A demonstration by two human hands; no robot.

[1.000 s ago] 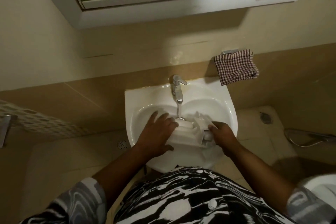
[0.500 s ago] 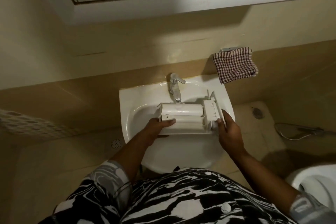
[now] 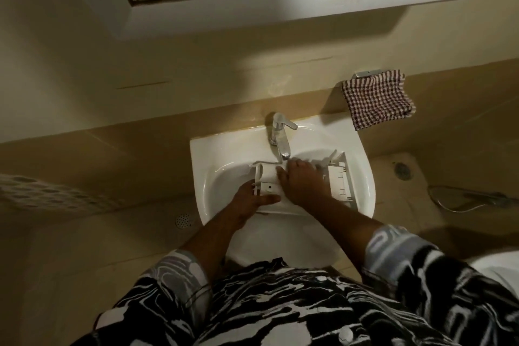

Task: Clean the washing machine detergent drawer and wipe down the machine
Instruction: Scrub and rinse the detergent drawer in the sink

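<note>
Left hand (image 3: 251, 201) grips the left end of the detergent drawer (image 3: 266, 178), thumb laid along its near edge, fingers curled under out of sight, so clamped on it. Drawer sits inside the sink (image 3: 198, 154) basin, long axis running left to right across the bowl, just below the tap (image 3: 280, 137) spout; whether it rests on the porcelain or is held up a little, cannot tell. Right hand (image 3: 302, 184) lies palm down on the middle of the drawer, fingers fairly straight and flat, tips toward the far side under the spout, pressing or rubbing rather than gripping. Both hands are on the drawer, left at the end, right over the centre; the uncovered part lies to the right of the right hand, the front panel (image 3: 338, 181) end near the right wall of the basin. Judgement: rinse and rub step, next move likely a sweep along the long axis toward that panel while the left hand steadies. Drawer looks white plastic, ribs and small clips at the left end, a round hole on the near face, panel end standing up with slots; residue too dim to tell, water flow not visible. Checked cloth (image 3: 377, 100) hangs on the wall up right of the sink, well apart from both hands, right hand nearer to it
</note>
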